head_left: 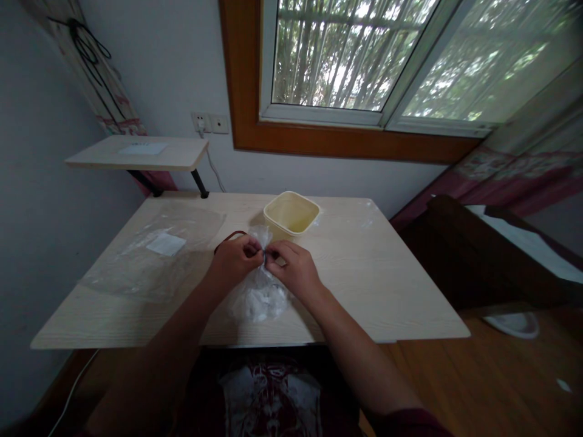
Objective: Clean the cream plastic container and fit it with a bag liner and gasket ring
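Observation:
A clear plastic bag (260, 300) with whitish contents I cannot make out rests near the table's front edge. Its neck is gathered between my hands, and the loose top sticks up behind them. My left hand (237, 258) pinches the gathered neck from the left, while my right hand (291, 264) pinches it from the right, fingertips almost meeting. Something thin and dark shows at the neck, too small to name. Behind my left hand a reddish-brown curved strip (231, 235) shows in part. Just beyond the hands stands a pale yellow square bin (292, 213).
A large flat clear plastic bag (136, 267) with a white label (166, 244) lies on the table's left side. A small raised shelf (141, 155) stands at the back left. The wooden table (387, 285) ends in front of my body. Wall and window rise behind.

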A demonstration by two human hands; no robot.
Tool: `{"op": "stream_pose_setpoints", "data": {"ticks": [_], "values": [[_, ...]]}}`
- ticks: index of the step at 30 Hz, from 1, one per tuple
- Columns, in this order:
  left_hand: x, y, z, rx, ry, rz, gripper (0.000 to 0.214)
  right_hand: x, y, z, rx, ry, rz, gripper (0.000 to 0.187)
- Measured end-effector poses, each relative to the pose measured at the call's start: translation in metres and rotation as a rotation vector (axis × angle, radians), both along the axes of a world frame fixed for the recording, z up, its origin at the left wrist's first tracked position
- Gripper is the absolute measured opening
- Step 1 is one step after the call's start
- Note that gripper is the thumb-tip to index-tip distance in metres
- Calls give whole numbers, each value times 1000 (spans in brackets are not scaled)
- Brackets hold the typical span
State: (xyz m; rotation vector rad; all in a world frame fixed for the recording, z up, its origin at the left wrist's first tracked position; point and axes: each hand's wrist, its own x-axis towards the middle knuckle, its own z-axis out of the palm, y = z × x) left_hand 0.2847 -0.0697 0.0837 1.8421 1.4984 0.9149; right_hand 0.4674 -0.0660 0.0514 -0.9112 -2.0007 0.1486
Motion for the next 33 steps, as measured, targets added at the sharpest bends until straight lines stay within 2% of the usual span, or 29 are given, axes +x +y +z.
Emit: {"op": "stream_pose_setpoints", "data": {"ticks": [8, 12, 16, 21, 25, 28, 33], "values": [[-13, -2, 5, -174, -220, -151, 18, 1, -6, 5, -38, 124, 125, 10], [-14, -3, 5, -234, -312, -183, 20, 2, -6, 6, -101, 224, 184, 10], [-12, -4, 5, -201, -302, -113, 20, 1, -7, 8, -113, 237, 151, 9], [-6, -11, 11, -62, -157, -18, 15, 3, -12, 12, 47, 29, 97, 13], [-1, -15, 10, -24, -111, 32, 12, 2, -15, 13, 160, -144, 16, 18], [1, -15, 8, -22, -110, 46, 11, 1, -15, 11, 162, -186, -23, 19], [2, -13, 7, -21, -84, 62, 11, 0, -12, 7, 123, -166, -10, 19]]}}
